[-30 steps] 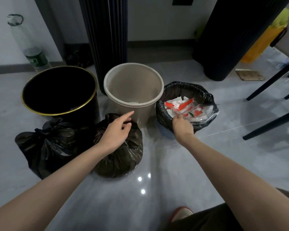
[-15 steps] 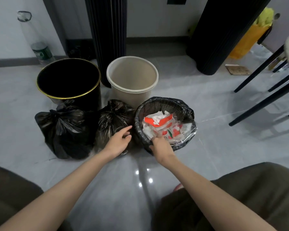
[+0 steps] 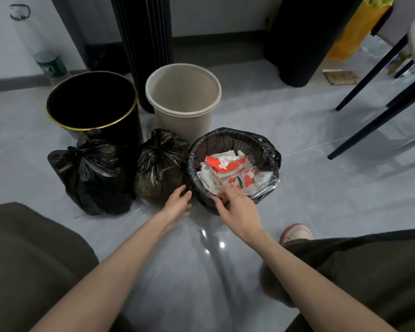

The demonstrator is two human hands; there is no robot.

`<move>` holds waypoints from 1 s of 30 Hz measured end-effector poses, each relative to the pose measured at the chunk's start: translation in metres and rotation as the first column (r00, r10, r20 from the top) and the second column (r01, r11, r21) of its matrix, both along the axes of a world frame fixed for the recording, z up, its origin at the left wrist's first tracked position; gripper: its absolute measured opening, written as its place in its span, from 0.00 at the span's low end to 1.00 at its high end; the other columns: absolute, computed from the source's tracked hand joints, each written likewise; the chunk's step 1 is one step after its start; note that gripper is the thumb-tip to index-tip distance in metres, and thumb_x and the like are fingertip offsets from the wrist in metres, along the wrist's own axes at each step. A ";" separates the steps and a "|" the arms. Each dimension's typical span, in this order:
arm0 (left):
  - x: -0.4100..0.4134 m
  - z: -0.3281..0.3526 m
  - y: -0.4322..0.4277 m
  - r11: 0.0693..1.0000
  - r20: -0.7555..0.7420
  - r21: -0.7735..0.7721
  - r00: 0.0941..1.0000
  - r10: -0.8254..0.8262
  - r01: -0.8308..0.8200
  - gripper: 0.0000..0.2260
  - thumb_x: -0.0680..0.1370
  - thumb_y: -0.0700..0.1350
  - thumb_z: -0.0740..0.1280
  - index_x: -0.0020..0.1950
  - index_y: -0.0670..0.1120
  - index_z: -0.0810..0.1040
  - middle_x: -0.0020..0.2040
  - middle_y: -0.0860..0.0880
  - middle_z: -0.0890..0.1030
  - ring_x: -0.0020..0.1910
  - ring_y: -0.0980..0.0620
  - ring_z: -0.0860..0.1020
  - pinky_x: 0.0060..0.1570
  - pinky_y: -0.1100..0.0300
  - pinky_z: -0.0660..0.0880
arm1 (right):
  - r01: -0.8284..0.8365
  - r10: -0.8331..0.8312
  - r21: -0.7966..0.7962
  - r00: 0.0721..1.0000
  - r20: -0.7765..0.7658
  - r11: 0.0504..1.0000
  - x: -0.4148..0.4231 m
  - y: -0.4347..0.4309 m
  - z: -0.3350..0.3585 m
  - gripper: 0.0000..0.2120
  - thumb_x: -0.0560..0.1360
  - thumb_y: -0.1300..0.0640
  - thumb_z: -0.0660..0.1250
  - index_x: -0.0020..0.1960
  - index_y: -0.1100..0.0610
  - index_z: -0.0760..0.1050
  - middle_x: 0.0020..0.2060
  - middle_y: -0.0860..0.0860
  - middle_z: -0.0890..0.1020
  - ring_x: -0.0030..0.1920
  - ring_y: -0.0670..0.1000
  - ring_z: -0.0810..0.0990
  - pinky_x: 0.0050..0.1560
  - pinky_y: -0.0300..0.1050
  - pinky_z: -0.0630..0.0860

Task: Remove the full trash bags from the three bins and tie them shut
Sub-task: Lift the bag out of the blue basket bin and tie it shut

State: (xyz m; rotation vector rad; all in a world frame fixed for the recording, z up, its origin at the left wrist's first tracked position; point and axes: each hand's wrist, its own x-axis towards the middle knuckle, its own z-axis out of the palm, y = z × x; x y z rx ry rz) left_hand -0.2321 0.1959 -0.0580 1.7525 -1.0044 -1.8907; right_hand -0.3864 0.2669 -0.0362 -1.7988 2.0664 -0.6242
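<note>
Three bins, two tied bags — left hand: grip slack, empty; right hand at liner, grip unclear.

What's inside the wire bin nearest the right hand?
A black bag lines the wire bin, holding crumpled red-and-white wrappers and clear plastic. Anything beneath that top layer is covered.

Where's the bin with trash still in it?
Head view, centre-right: the mesh bin sits in front of the beige bin, right of the tied brown bag.
</note>
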 end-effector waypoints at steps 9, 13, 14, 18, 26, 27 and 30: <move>-0.036 -0.010 0.002 0.931 -0.202 0.294 0.938 0.282 -0.216 0.12 0.82 0.40 0.55 0.64 0.46 0.70 0.60 0.42 0.77 0.53 0.46 0.75 0.60 0.47 0.69 | 0.082 -0.105 0.237 0.991 0.087 0.968 -0.036 0.029 -0.027 0.12 0.75 0.46 0.65 0.42 0.51 0.82 0.40 0.45 0.84 0.43 0.47 0.80 0.46 0.43 0.75; -0.038 -0.009 0.008 0.935 -0.217 0.277 0.933 0.287 -0.223 0.16 0.81 0.35 0.57 0.69 0.39 0.68 0.67 0.40 0.73 0.66 0.43 0.72 0.59 0.51 0.69 | 0.181 -0.286 0.404 0.934 0.216 0.897 -0.041 0.028 -0.040 0.11 0.77 0.57 0.63 0.56 0.55 0.81 0.52 0.49 0.84 0.53 0.49 0.79 0.52 0.38 0.72; -0.038 -0.008 0.010 0.937 -0.227 0.274 0.932 0.284 -0.219 0.16 0.81 0.35 0.57 0.69 0.37 0.68 0.66 0.39 0.74 0.65 0.42 0.72 0.57 0.53 0.70 | 0.246 -0.399 0.459 0.875 0.273 0.854 -0.042 0.028 -0.041 0.13 0.77 0.58 0.62 0.59 0.57 0.78 0.54 0.51 0.82 0.52 0.50 0.78 0.51 0.37 0.70; -0.034 -0.004 0.019 0.955 -0.226 0.213 0.941 0.252 -0.205 0.10 0.80 0.35 0.59 0.61 0.37 0.71 0.59 0.37 0.77 0.56 0.42 0.77 0.57 0.53 0.73 | 0.283 -0.736 0.680 0.257 0.626 0.676 -0.041 0.024 -0.040 0.19 0.77 0.62 0.62 0.67 0.58 0.67 0.57 0.54 0.76 0.56 0.54 0.75 0.51 0.44 0.73; -0.030 0.019 0.027 0.979 -0.225 0.097 0.954 0.198 -0.180 0.09 0.80 0.37 0.60 0.42 0.44 0.64 0.44 0.39 0.80 0.39 0.46 0.81 0.39 0.53 0.81 | 0.201 -0.684 0.741 -0.288 0.670 0.641 -0.049 0.018 -0.026 0.05 0.78 0.66 0.60 0.46 0.58 0.71 0.41 0.53 0.77 0.38 0.49 0.77 0.43 0.45 0.80; -0.029 0.023 0.027 0.982 -0.217 0.072 0.959 0.185 -0.173 0.10 0.80 0.37 0.60 0.41 0.44 0.63 0.44 0.39 0.80 0.38 0.46 0.82 0.35 0.55 0.82 | 0.236 -0.679 0.729 -0.266 0.684 0.642 -0.048 0.018 -0.023 0.06 0.78 0.67 0.60 0.45 0.58 0.70 0.39 0.53 0.76 0.35 0.49 0.75 0.43 0.45 0.80; -0.027 0.034 0.027 0.983 -0.172 -0.011 0.969 0.177 -0.181 0.10 0.80 0.36 0.59 0.40 0.44 0.63 0.45 0.37 0.80 0.37 0.45 0.82 0.30 0.56 0.81 | 0.457 -0.738 0.664 -0.022 0.674 0.592 -0.047 0.016 -0.016 0.05 0.79 0.65 0.59 0.45 0.59 0.68 0.39 0.55 0.74 0.29 0.49 0.71 0.43 0.46 0.79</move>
